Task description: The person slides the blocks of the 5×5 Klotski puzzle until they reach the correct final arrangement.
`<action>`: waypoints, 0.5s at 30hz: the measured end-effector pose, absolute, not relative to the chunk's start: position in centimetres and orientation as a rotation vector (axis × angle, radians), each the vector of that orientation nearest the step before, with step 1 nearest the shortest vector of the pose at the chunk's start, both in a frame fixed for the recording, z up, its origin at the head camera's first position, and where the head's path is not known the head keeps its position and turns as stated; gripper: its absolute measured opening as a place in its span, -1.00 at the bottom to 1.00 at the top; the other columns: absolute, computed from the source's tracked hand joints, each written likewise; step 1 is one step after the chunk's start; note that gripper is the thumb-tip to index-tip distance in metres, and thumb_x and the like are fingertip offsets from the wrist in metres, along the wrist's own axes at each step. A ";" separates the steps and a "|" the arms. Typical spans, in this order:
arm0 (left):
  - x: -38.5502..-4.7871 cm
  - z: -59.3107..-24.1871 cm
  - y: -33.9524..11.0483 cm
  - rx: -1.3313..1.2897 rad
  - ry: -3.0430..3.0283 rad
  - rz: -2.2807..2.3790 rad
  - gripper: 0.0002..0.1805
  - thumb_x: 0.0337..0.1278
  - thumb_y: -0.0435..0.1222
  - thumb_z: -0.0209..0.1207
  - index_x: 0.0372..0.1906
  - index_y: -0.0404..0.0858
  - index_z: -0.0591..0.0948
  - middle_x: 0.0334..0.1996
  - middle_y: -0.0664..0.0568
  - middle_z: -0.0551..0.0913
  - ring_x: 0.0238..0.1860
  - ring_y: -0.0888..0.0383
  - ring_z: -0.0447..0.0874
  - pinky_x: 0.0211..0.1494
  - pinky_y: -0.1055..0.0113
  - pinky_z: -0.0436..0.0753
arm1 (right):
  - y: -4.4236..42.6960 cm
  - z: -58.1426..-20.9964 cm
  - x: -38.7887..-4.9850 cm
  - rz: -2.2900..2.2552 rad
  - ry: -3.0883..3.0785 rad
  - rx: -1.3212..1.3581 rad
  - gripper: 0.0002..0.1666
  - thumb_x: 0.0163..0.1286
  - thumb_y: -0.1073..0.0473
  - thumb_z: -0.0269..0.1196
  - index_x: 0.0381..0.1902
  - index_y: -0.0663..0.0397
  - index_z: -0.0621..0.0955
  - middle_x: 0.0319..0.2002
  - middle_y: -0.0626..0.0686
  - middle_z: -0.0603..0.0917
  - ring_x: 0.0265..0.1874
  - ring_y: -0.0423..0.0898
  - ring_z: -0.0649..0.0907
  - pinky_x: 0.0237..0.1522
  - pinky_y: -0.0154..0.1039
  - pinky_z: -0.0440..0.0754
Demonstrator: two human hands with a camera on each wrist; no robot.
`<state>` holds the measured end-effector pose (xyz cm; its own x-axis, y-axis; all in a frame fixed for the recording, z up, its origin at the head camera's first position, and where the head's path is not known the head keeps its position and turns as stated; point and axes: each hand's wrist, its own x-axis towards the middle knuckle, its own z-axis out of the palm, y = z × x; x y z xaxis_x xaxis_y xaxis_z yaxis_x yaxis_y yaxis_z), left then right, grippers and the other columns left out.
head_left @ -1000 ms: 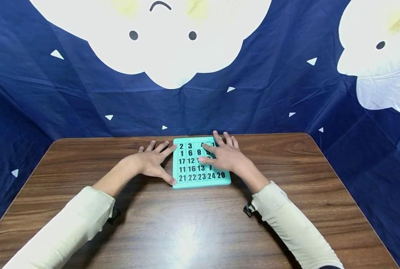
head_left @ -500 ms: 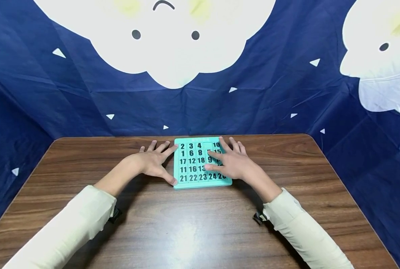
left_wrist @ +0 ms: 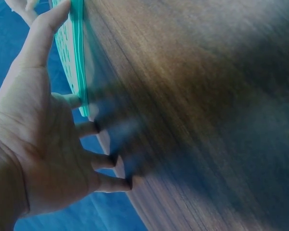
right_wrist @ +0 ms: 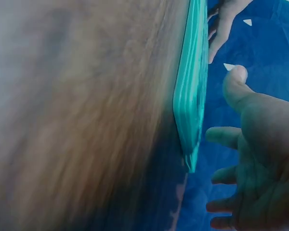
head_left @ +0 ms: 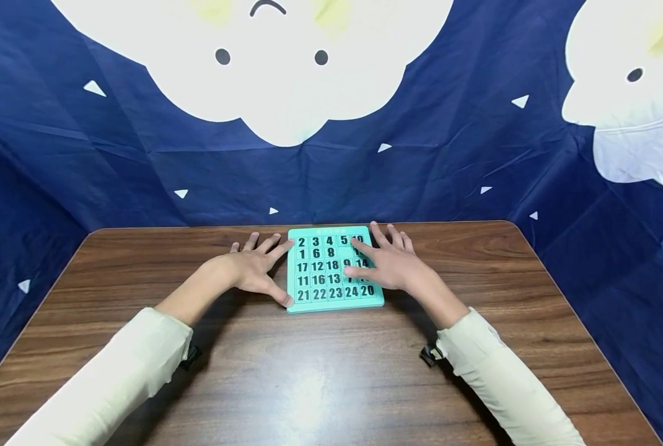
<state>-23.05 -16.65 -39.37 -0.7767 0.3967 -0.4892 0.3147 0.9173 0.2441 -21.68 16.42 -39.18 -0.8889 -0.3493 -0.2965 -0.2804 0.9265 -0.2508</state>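
Observation:
A turquoise number sliding puzzle [head_left: 320,305] lies flat near the table's far edge, its tiles in rows under a pale printed heading. In the head view a gap shows in the second row, right of the 8 and below the 5. My left hand [head_left: 243,271] is spread along the puzzle's left side, thumb at the near corner and index finger higher on that edge. Over the right part my right hand [head_left: 390,265] reaches with extended fingers, the index tip by the 5 and 10, covering several tiles. In the right wrist view its fingers [right_wrist: 224,137] look slightly bent and hold nothing.
The brown wooden table [head_left: 309,384] reflects a bright light near its front. Behind it hangs a dark blue cloth [head_left: 225,179] with white clouds and triangles. Black wrist devices [head_left: 429,355] sit beneath the pale sleeves.
The 4 tile has slid left in the top row, then the 5 tile has moved up beside it. My right hand has shifted rightward; the left hand has stayed in place.

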 end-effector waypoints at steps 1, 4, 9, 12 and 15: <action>-23.0 -39.3 -16.7 0.507 2.525 0.196 0.63 -0.04 0.59 0.46 0.91 0.18 -0.30 0.91 -0.16 -0.38 0.84 -0.51 -0.58 0.71 -0.71 -0.28 | 16.7 -39.1 -21.3 -0.281 2.745 -0.463 0.03 0.63 -0.61 0.10 0.87 -0.45 0.17 0.90 0.20 -0.31 0.86 0.43 -0.29 0.81 0.49 -0.32; -22.9 -39.2 -16.6 0.500 2.521 0.190 0.63 -0.04 0.59 0.46 0.91 0.18 -0.30 0.91 -0.17 -0.38 0.84 -0.51 -0.57 0.71 -0.71 -0.27 | 17.5 -38.7 -20.1 -0.259 2.755 -0.468 0.06 0.61 -0.61 0.14 0.86 -0.35 0.24 0.90 0.23 -0.27 0.86 0.46 -0.25 0.81 0.51 -0.30; -23.0 -39.1 -16.4 0.489 2.522 0.171 0.66 -0.09 0.60 0.47 0.91 0.16 -0.29 0.91 -0.19 -0.37 0.84 -0.53 -0.54 0.71 -0.72 -0.22 | 18.2 -38.4 -18.8 -0.223 2.773 -0.488 0.06 0.60 -0.61 0.16 0.82 -0.26 0.33 0.89 0.27 -0.20 0.85 0.50 -0.19 0.80 0.53 -0.23; -23.1 -39.0 -16.3 0.486 2.523 0.157 0.67 -0.10 0.60 0.48 0.92 0.14 -0.28 0.91 -0.22 -0.36 0.83 -0.56 -0.51 0.70 -0.73 -0.19 | 18.2 -38.5 -18.3 -0.214 2.773 -0.511 0.05 0.59 -0.62 0.16 0.81 -0.26 0.36 0.89 0.26 -0.19 0.86 0.48 -0.17 0.80 0.53 -0.21; -23.2 -38.9 -16.2 0.481 2.521 0.146 0.67 -0.10 0.60 0.48 0.92 0.14 -0.27 0.90 -0.22 -0.36 0.83 -0.56 -0.51 0.69 -0.74 -0.18 | 18.0 -38.6 -17.8 -0.210 2.767 -0.538 0.03 0.59 -0.62 0.15 0.81 -0.30 0.36 0.90 0.25 -0.19 0.86 0.46 -0.17 0.81 0.53 -0.19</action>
